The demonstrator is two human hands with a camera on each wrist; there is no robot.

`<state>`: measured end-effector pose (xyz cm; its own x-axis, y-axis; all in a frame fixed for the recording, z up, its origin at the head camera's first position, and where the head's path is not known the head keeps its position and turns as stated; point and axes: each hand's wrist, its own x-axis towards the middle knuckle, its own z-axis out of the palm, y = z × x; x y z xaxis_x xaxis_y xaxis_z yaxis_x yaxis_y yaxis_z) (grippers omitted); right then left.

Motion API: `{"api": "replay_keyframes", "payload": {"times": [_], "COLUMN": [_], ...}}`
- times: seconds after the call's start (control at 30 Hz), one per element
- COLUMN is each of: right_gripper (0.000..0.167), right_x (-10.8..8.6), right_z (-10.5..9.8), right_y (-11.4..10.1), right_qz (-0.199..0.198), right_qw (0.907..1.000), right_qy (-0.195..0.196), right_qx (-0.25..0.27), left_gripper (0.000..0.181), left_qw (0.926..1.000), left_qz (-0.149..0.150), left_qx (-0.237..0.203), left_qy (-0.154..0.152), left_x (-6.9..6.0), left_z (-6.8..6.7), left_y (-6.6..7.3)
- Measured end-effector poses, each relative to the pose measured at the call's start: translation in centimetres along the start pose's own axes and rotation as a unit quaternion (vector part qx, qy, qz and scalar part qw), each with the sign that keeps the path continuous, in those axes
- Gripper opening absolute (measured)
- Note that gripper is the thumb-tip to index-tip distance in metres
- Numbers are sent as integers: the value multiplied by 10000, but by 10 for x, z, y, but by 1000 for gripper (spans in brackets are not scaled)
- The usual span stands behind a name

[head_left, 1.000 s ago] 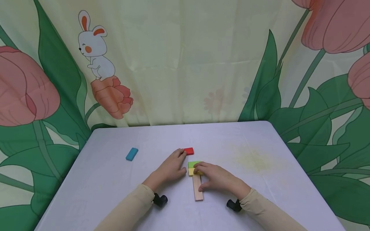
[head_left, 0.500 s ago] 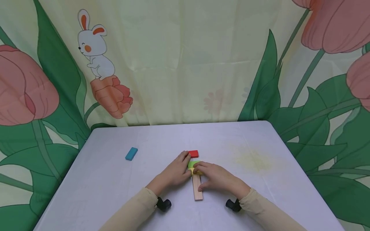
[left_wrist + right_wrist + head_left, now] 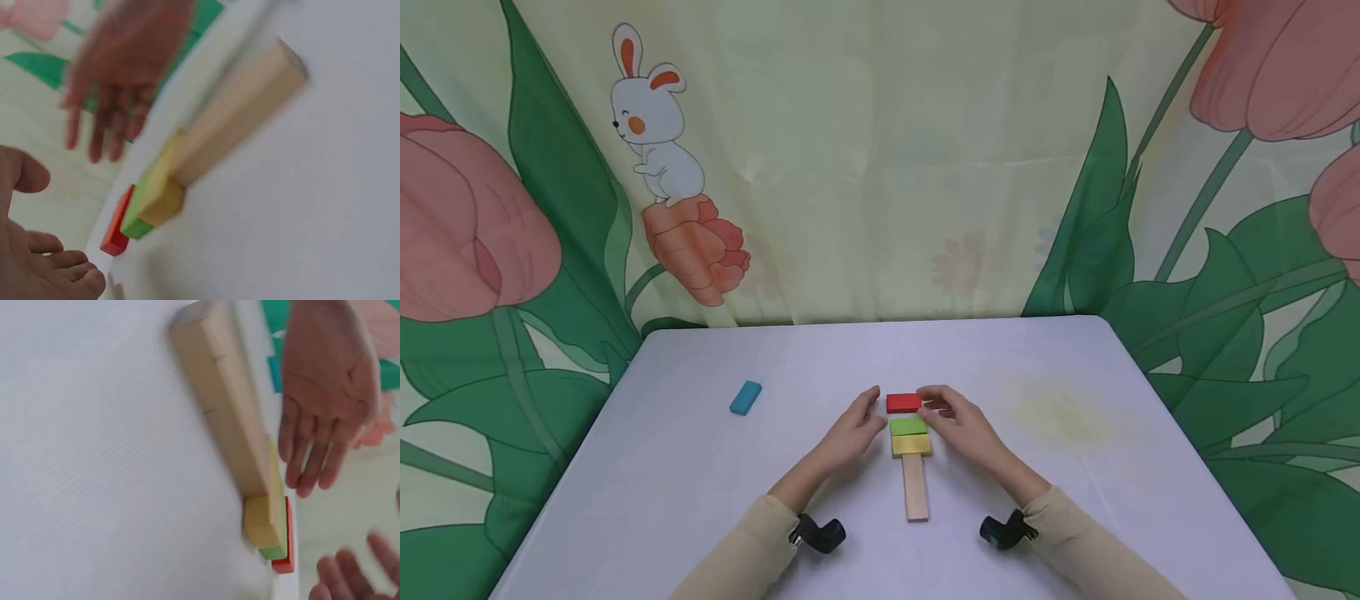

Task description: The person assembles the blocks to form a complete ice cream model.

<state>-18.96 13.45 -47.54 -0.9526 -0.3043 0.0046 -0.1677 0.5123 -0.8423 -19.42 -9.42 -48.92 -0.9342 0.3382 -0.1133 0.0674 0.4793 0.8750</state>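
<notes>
A plain wooden block (image 3: 915,488) points toward the near edge, its far end meeting a yellow block (image 3: 911,445) laid crosswise. Beyond the yellow one lies a green block (image 3: 908,427), touching it. The red block (image 3: 902,403) lies just past the green, with a narrow gap between them in the head view. My left hand (image 3: 850,432) is left of the row, fingers relaxed, holding nothing. On the other side, my right hand (image 3: 964,423) has its fingertips at the red block's right end; whether they touch it I cannot tell. The left wrist view shows the yellow block (image 3: 162,194) against the wooden one.
A blue block (image 3: 746,398) lies apart on the left part of the white table (image 3: 647,467). Behind the table's far edge hangs a curtain (image 3: 865,167) printed with tulips and a rabbit. Each wrist carries a black camera.
The red block has shifted right, beyond the green one. My right hand has left the yellow block and moved forward toward the red one. My left hand has drawn back left, off the red block.
</notes>
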Motion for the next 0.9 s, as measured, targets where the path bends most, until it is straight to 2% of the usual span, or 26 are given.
{"api": "replay_keyframes", "payload": {"times": [0.07, 0.13, 0.23, 0.3, 0.4, 0.6, 0.9], "right_gripper": [47, 52, 57, 59, 59, 57, 53], "right_x": [7, 13, 18, 18, 18, 16, 13], "right_z": [-2, -4, -6, -5, -3, 0, -1], "right_y": [5, 9, 14, 14, 15, 16, 16], "right_qz": [576, 1080, 1463, 1592, 1607, 1636, 1551], "right_qw": [9949, 9834, 9639, 9545, 9498, 9445, 9463], "right_qy": [270, 260, 39, -75, -140, -159, -205], "right_qx": [783, 1438, 2224, 2519, 2682, 2843, 2828], "left_gripper": [63, 62, 61, 61, 61, 60, 59], "left_qw": [9961, 9894, 9832, 9835, 9830, 9759, 9799], "left_qz": [-347, -588, -709, -730, -725, -625, -546], "left_qx": [-800, -1323, -1681, -1655, -1686, -2089, -1893], "left_qy": [98, 104, 40, 31, 54, -136, -304], "left_x": [1, 2, 3, 3, 2, -1, -5], "left_z": [-2, -3, -1, 0, 2, 4, 5], "left_y": [2, 2, 1, -1, -4, -5, -5]}}
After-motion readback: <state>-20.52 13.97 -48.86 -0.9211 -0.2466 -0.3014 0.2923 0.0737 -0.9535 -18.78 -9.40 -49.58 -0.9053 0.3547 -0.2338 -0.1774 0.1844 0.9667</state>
